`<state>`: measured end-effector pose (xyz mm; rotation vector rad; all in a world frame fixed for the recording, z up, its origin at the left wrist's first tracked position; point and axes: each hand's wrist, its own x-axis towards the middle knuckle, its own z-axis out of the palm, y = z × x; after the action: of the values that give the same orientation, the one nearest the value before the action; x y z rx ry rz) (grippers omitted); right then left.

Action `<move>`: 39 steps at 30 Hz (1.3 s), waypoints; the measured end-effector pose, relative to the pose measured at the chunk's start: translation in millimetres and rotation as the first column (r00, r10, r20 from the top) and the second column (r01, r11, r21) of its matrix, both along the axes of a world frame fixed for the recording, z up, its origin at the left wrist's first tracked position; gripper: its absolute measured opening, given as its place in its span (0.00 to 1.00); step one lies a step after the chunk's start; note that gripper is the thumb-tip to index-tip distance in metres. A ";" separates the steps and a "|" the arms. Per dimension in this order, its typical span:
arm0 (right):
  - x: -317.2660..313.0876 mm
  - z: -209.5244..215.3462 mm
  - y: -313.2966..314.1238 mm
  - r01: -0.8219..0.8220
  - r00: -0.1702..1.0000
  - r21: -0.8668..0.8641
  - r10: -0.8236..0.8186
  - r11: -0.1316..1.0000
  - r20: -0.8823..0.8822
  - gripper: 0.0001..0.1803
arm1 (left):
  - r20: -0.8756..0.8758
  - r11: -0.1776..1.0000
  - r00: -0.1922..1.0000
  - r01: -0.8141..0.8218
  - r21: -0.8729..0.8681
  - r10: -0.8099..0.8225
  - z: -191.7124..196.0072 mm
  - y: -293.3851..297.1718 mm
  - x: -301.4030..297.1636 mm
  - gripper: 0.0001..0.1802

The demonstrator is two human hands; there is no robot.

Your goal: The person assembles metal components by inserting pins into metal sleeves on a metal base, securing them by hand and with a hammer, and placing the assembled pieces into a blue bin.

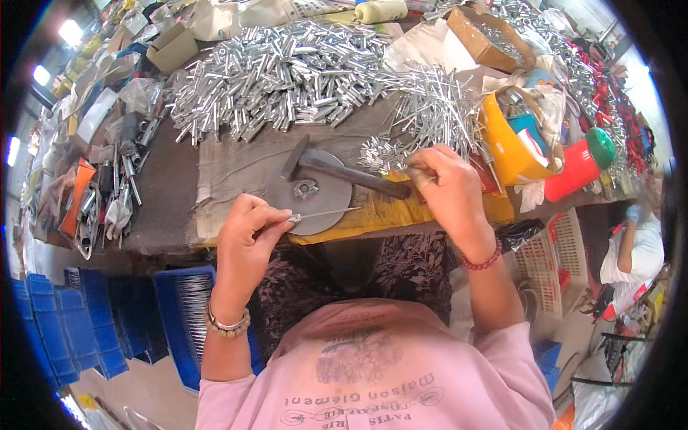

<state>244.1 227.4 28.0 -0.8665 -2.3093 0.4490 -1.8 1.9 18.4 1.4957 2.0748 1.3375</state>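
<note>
My left hand point(247, 233) pinches one end of a thin metal rod point(331, 212), with a small metal piece at the fingertips. The rod points right, above a round grey plate point(333, 190) on the bench. A hammer point(355, 176) lies across the plate's far edge, its head to the left. On the plate sits a small lobed metal piece point(305, 188). My right hand point(453, 188) is closed in a pinch beside a heap of small metal parts point(382, 153); whatever it holds is hidden. Behind it lies a pile of long thin rods point(437, 107).
A large heap of metal tubes point(279, 79) covers the bench's far middle. At right stand a yellow container point(502, 132) and a red bottle point(570, 172). Hand tools point(118, 179) lie at left. Below are a blue crate point(165, 301) and a pale basket point(548, 261). Another person point(634, 251) is at far right.
</note>
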 end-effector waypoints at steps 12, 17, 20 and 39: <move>-8.5 -18.9 40.8 -0.299 0.876 0.293 0.139 0.908 0.462 0.03 | -0.097 0.997 0.994 0.051 0.057 -0.046 -3.1 10.7 1.4 0.08; -34.6 -13.3 37.5 -0.362 0.880 0.131 0.292 0.923 0.375 0.05 | -0.236 0.996 0.968 0.089 0.001 -0.086 15.9 -4.8 0.0 0.05; -26.0 -12.5 35.8 -0.325 0.916 0.249 0.239 0.912 0.321 0.08 | -0.191 0.987 0.972 0.152 0.055 -0.139 20.1 2.2 6.2 0.04; -16.7 -12.2 34.8 -0.196 0.981 -0.007 0.196 0.981 -0.008 0.12 | -0.130 0.986 0.982 0.147 0.078 -0.136 -3.4 0.5 -6.1 0.08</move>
<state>227.4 262.2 15.8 -0.6419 -2.3976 0.5447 -7.9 2.4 15.0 1.7691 1.9609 1.3276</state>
